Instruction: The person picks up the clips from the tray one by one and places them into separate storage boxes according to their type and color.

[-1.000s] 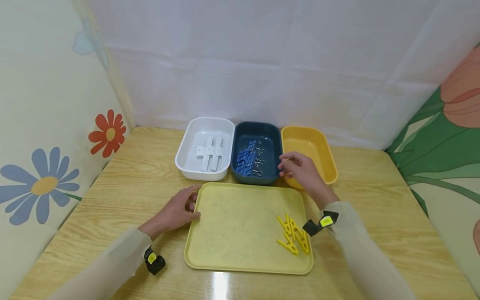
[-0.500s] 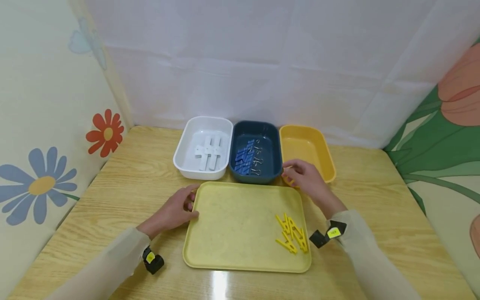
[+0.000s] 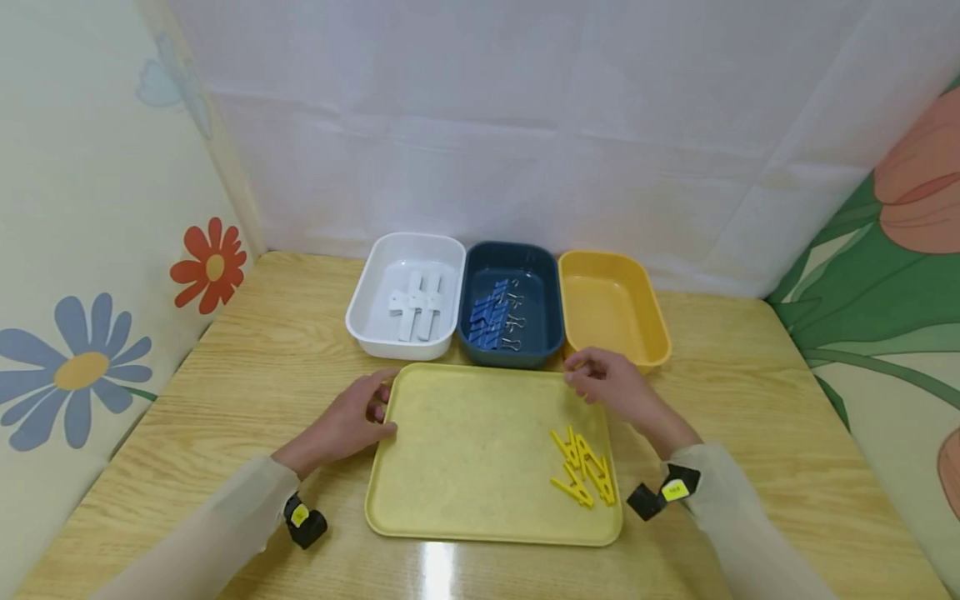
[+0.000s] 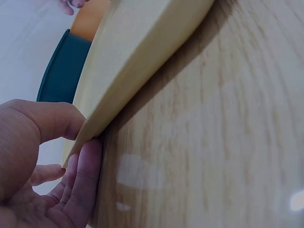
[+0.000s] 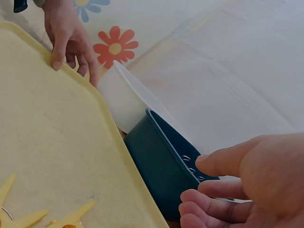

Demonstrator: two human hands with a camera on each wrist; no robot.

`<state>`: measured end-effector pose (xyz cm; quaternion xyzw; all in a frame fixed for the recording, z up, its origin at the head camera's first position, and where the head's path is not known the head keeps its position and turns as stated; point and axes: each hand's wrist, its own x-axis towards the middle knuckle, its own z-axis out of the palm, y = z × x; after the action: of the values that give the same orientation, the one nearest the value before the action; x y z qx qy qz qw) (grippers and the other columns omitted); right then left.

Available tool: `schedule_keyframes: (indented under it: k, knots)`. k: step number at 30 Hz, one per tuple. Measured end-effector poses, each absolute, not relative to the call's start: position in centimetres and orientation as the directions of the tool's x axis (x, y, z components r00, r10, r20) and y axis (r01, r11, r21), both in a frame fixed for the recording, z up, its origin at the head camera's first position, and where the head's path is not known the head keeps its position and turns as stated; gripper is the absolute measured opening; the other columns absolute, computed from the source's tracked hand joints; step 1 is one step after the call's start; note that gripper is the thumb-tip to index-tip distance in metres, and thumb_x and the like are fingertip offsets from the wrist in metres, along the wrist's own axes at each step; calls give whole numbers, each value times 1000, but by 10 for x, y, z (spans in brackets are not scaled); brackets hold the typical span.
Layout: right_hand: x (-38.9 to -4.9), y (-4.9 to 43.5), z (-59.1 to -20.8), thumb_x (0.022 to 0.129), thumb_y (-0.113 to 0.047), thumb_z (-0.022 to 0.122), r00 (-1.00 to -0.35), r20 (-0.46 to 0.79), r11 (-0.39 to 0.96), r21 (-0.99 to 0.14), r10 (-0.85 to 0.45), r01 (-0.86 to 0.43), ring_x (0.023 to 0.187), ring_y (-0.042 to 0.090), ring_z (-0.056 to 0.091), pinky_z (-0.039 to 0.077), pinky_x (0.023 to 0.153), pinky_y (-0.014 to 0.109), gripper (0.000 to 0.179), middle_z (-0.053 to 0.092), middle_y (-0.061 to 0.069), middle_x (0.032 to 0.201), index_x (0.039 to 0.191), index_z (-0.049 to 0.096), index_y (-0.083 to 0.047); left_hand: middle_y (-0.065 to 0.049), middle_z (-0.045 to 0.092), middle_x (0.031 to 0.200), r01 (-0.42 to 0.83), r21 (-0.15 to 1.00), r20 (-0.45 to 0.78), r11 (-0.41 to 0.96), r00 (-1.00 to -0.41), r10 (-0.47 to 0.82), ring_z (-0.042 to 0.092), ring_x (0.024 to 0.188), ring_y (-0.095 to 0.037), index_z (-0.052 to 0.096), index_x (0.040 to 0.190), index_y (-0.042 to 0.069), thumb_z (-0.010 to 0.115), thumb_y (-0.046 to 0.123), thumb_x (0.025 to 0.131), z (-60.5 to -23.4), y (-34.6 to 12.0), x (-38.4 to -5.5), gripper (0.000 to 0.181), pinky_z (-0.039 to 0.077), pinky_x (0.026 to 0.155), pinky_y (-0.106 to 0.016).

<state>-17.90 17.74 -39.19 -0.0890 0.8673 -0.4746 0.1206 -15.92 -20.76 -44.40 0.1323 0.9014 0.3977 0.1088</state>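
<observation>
My left hand (image 3: 351, 423) holds the left edge of the yellow tray (image 3: 465, 458). In the left wrist view its thumb lies on the tray's rim (image 4: 124, 90) and the fingers are against the side and underside. Above the tray's far right corner hovers my right hand (image 3: 611, 387), fingers loosely bent and holding nothing. Several yellow clothespins (image 3: 577, 487) lie in a cluster on the tray's right side; in the right wrist view only parts of the clothespins (image 5: 28, 221) show.
Behind the tray stand a white bin (image 3: 367, 321) with several white pieces (image 3: 416, 304), a dark blue bin (image 3: 543, 287) with several blue binder clips (image 3: 491, 317), and a yellow-orange bin (image 3: 611, 304). A white cloth (image 3: 465, 150) hangs behind them.
My right hand has drawn back from the blue and yellow-orange bins toward the tray's far right corner. My left hand stays at the tray's edge.
</observation>
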Motion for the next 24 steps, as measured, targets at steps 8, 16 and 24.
schedule_keyframes:
  k: [8, 16, 24]
  knots:
    - [-171, 178, -398, 89, -17, 67, -940, -164, 599, -799, -300, -52, 78, 16, 58, 51, 69, 27, 25, 66, 11, 92, 106, 62, 1, -10, 49, 102, 151, 740, -97, 655, -940, 326, 50, 82, -16, 36, 145, 7, 72, 4, 78, -443, -208, -159, 76, 42, 68, -23]
    - [-164, 175, -402, 83, -21, 75, -924, -163, 680, -722, -346, -127, 76, 15, 55, 48, 70, 25, 26, 64, 6, 86, 98, 64, -3, -10, 50, 103, 160, 740, -86, 653, -941, 328, 50, 83, -16, 36, 145, 6, 72, 4, 79, -443, -208, -159, 76, 43, 69, -23]
    - [-156, 165, -408, 78, -28, 80, -907, -231, 808, -563, -352, -170, 71, 13, 51, 43, 67, 27, 29, 57, -1, 76, 92, 61, -11, -10, 49, 103, 142, 732, -108, 667, -941, 319, 50, 84, -17, 36, 145, 7, 72, 5, 79, -445, -208, -160, 75, 42, 70, -24]
